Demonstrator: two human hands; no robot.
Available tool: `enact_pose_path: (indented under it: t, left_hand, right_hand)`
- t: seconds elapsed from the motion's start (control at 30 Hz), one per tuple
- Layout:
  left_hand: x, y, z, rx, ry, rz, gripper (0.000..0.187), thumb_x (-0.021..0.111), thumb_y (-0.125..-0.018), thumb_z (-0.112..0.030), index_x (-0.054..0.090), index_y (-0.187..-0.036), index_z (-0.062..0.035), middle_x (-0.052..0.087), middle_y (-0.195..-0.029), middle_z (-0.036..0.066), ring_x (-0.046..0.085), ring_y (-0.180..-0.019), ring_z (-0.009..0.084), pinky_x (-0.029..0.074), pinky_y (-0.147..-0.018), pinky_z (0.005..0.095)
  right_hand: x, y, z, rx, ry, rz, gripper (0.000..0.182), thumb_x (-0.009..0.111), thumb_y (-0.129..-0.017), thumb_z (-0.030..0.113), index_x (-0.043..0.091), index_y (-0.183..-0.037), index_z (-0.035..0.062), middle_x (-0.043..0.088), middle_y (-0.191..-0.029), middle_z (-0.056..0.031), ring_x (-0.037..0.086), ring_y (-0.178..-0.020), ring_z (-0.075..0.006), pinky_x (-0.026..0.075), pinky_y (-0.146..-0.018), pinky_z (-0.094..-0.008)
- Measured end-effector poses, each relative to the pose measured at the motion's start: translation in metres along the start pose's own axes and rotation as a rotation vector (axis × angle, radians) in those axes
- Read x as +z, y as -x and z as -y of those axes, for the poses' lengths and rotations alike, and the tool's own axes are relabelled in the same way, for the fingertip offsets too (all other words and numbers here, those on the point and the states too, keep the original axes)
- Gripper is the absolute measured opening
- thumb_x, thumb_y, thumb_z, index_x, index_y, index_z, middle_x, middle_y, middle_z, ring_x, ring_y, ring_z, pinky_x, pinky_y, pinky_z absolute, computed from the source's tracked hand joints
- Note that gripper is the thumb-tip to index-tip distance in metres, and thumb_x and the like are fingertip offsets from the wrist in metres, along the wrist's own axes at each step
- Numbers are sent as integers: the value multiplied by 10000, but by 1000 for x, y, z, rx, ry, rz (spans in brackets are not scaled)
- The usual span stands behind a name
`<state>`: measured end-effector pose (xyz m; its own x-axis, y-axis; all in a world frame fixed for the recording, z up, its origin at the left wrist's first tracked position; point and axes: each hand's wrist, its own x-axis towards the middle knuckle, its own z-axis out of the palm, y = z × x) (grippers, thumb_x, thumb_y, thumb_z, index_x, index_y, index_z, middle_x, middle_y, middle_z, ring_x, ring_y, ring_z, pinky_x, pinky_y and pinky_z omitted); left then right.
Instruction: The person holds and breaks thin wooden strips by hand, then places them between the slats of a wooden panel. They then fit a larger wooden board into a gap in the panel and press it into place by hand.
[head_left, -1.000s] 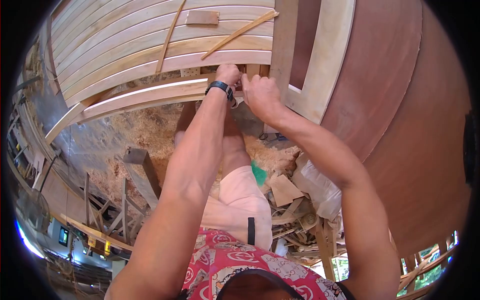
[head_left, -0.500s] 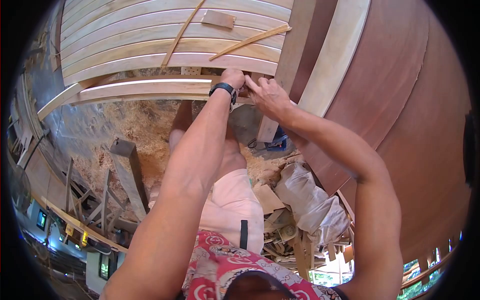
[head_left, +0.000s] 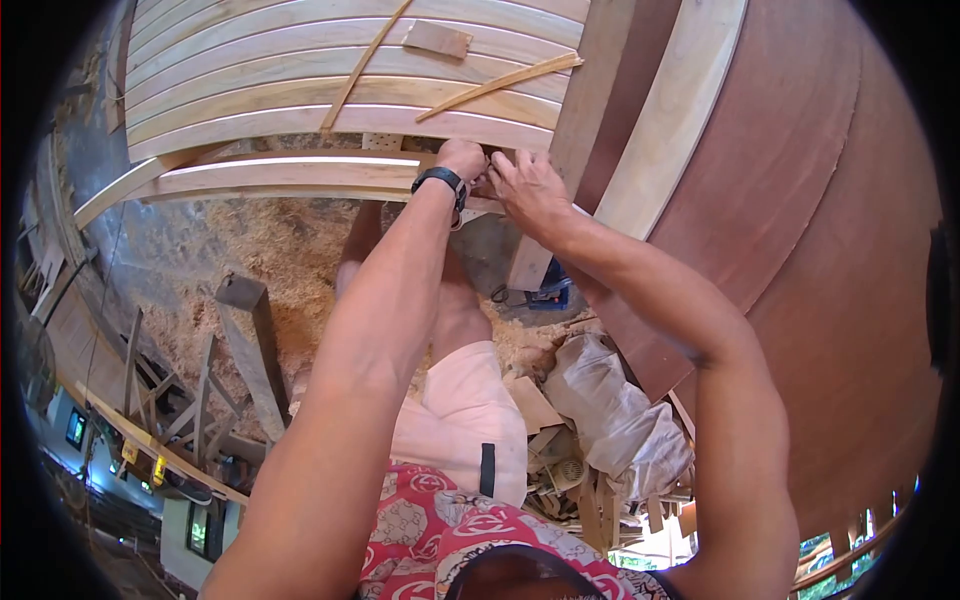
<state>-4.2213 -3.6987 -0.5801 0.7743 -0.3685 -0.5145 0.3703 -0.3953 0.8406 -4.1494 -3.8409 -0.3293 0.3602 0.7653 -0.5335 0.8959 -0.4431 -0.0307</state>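
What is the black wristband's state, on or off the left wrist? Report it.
On: the black wristband is wrapped just behind the left hand; its fastening cannot be made out.

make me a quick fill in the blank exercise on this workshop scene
1. A dark watch is strapped above the ____ hand, while the right hand has none.
2. On the slatted wooden boards lie ____ long, thin wood strips.
3. On the floor, the object near the right forearm is coloured ____.

Missing words: left; two; blue.
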Motion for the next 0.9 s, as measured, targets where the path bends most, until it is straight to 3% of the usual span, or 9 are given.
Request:
enact_pose_path:
  t: [0.13, 0.17, 0.3, 0.4, 0.47, 0.53, 0.57, 0.83, 0.9]
  left_hand:
    - [-55, 36, -119, -111, -660, 175, 141, 607, -851, -113, 740, -803, -118, 708, -777, 100, 680, -685, 241, 514, -559, 386]
    - [-52, 34, -129, -393, -559, 98, 254, 638, -832, -244, 762, -936, -47, 723, -996, 169, 703, -954, 300, 542, -863, 393]
    - [-40, 36, -146, -596, -348, -106, 260, 660, -832, -225, 745, -962, -16, 699, -1053, 215, 670, -1043, 335, 530, -908, 393]
    - [-51, 46, -187, -816, 11, -387, 255, 683, -820, -217, 745, -958, -12, 700, -1062, 208, 668, -1047, 336, 525, -924, 393]
    - [-58, 40, -178, -811, -91, -344, 232, 647, -855, -222, 756, -955, -43, 719, -1031, 175, 689, -1019, 293, 543, -888, 373]
    - [-72, 36, -174, -457, -634, 311, 226, 590, -894, -208, 768, -946, -79, 735, -984, 145, 708, -977, 234, 558, -829, 349]
    - [-73, 40, -173, -397, -632, 257, 219, 583, -862, -184, 793, -839, -128, 743, -844, 119, 729, -850, 222, 559, -763, 354]
    - [-76, 36, -168, -431, -526, 304, 219, 585, -848, -164, 780, -800, -79, 740, -793, 110, 727, -772, 215, 565, -728, 357]
    - [-70, 37, -169, -625, -234, 108, 245, 557, -862, -143, 763, -791, -30, 729, -773, 146, 722, -710, 235, 570, -685, 368]
  right_hand:
    - [-5, 3, -2, 19, -13, 30, 351, 531, -907, 259, 622, -1216, 121, 552, -1127, -61, 581, -964, -279, 454, -770, -479]
    - [-6, 4, -2, 19, 4, 36, 351, 531, -907, 256, 622, -1219, 124, 552, -1145, -61, 583, -966, -277, 452, -773, -478]
    - [-4, 5, -4, 22, -22, 7, 362, 533, -905, 248, 614, -1236, 124, 552, -1177, -58, 587, -973, -278, 449, -787, -480]
    - [-12, 2, -6, 11, -66, 70, 378, 539, -901, 244, 604, -1252, 120, 551, -1182, -53, 589, -981, -279, 444, -806, -477]
    - [-16, 3, -7, 10, -33, 79, 416, 583, -861, 228, 597, -1256, 98, 549, -1203, -57, 583, -944, -259, 436, -782, -406]
    - [-16, 4, -7, 5, -44, 79, 436, 586, -860, 228, 589, -1276, 97, 547, -1225, -59, 584, -958, -260, 434, -798, -409]
    - [-16, 4, -7, 7, -53, 81, 457, 589, -859, 228, 581, -1296, 96, 546, -1246, -61, 585, -971, -261, 433, -814, -412]
    - [-9, 2, -7, -11, -36, 50, 406, 575, -877, 250, 597, -1259, 114, 554, -1182, -49, 595, -971, -271, 423, -831, -448]
    - [-10, 3, -8, -32, -32, 41, 407, 576, -875, 249, 598, -1257, 111, 553, -1181, -46, 595, -970, -269, 423, -826, -445]
